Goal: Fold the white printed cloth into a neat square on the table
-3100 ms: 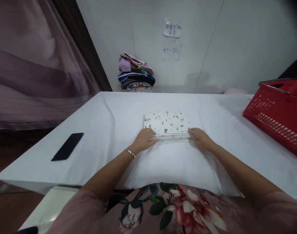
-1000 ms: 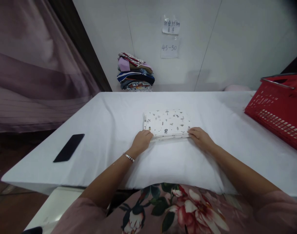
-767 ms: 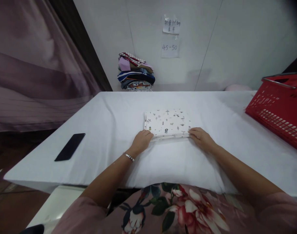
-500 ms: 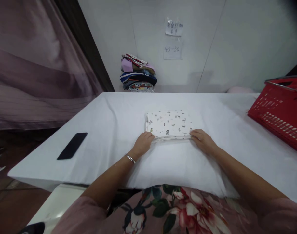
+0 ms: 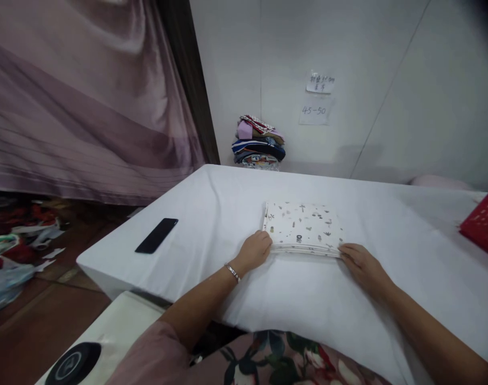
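Far to the left of the cloth (image 5: 300, 224) hangs a pinkish curtain (image 5: 107, 107), with bags (image 5: 7, 283) lying on the floor below it. Nearer the person, left of the cloth and lower than it, a white seat (image 5: 121, 321) bears a black disc (image 5: 73, 364). A phone (image 5: 157, 235) lies flat to the cloth's left, well apart from it, on the same white-covered table (image 5: 235, 200).

The left forearm slants forward and inward, a bracelet (image 5: 232, 272) at its wrist. The left hand (image 5: 255, 250) is at the cloth's near-left corner, back upward, fingers bent together and gripping the edge; its thumb is hidden.

Behind the cloth and somewhat left, a stack (image 5: 260, 141) of folded fabrics stands by the wall. The cloth itself, white with small printed figures, lies flat on the table between the two hands, folded in several layers whose edges face the person. On the wall beyond it are two paper signs (image 5: 316, 110).

The right hand (image 5: 362, 264) meets the cloth's near-right corner, its fingertips pinching the layers there, the forearm reaching in diagonally from the near right. Well to the cloth's right, a red basket (image 5: 486, 224) is partly visible.
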`<state>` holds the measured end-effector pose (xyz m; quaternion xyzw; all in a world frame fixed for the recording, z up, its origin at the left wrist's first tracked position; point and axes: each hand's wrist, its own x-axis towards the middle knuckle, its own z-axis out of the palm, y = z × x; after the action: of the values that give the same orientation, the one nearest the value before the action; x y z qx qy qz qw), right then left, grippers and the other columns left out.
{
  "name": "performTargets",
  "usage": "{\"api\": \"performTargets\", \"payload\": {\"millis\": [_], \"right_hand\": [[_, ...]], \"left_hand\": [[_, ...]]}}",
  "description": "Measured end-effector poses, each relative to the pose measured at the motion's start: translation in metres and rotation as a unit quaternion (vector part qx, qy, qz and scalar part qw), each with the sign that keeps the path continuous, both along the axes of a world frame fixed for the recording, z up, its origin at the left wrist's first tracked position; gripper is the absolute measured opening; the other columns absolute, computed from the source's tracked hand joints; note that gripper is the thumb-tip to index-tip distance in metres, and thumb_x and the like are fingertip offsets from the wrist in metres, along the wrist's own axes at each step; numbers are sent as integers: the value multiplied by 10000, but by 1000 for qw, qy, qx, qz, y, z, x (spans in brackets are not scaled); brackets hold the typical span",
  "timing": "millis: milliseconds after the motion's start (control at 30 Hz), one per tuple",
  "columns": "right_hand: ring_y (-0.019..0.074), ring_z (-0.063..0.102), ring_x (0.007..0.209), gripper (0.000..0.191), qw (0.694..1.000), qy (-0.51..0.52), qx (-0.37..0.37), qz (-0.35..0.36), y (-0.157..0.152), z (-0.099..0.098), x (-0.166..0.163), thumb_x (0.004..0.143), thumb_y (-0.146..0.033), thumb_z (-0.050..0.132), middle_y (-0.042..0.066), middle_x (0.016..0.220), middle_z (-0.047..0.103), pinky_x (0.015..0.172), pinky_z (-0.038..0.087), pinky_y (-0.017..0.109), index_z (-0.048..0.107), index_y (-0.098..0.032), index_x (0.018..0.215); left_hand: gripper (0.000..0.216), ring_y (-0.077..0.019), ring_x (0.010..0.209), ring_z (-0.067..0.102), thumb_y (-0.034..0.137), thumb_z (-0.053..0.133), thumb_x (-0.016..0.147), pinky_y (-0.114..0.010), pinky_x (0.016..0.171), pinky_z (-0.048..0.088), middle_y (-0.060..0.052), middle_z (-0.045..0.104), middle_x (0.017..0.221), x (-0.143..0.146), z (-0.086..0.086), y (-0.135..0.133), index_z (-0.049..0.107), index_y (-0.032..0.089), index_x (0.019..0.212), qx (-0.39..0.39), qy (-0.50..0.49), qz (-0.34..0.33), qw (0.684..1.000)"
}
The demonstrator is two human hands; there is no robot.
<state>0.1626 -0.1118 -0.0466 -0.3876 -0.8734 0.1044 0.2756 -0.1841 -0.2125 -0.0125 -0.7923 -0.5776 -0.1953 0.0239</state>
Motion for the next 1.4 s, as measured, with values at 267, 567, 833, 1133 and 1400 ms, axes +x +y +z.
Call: {"api": "performTargets", "payload": {"millis": [267,567,833,1133,1400], "right_hand": [[253,591,950,257,1000,10,-13,-1,8,17,-9,854,-392,462,85,1026,637,842,495,453,653,-225,901],[236,525,1114,321,994,69,-9,88,25,62,-118,884,-380,399,78,1174,598,855,490,403,629,-234,1053],[284,291,1310,525,968,-172,46,176,-12,20,-176,888,-476,372,108,1417,358,1038,252,510,404,-218,1344],[296,266,1317,486,963,-199,55,174,-15,23,-173,907,-461,343,100,1439,321,1024,228,532,365,-302,1365],[314,234,1327,424,966,-176,48,183,-18,21,-173,917,-421,351,77,1452,297,1018,220,551,409,-354,1332]], "left_hand": [[197,-155,827,499,247,408,879,-269,719,412,-23,575,809,0,3,5,562,189,770,-19,-80,28,996],[142,-158,819,522,211,460,825,-266,721,413,-19,601,791,7,3,11,598,201,794,-27,-122,64,990],[165,-132,730,568,269,488,789,-245,699,427,-5,648,801,-16,-5,40,629,198,838,-73,-304,188,931],[308,-132,609,561,425,560,768,-225,567,411,-35,623,630,-36,-3,132,624,127,723,-198,-461,290,815],[280,-177,729,599,359,726,622,-231,607,430,-56,645,694,-33,3,168,613,112,693,-224,-504,298,779]]}}
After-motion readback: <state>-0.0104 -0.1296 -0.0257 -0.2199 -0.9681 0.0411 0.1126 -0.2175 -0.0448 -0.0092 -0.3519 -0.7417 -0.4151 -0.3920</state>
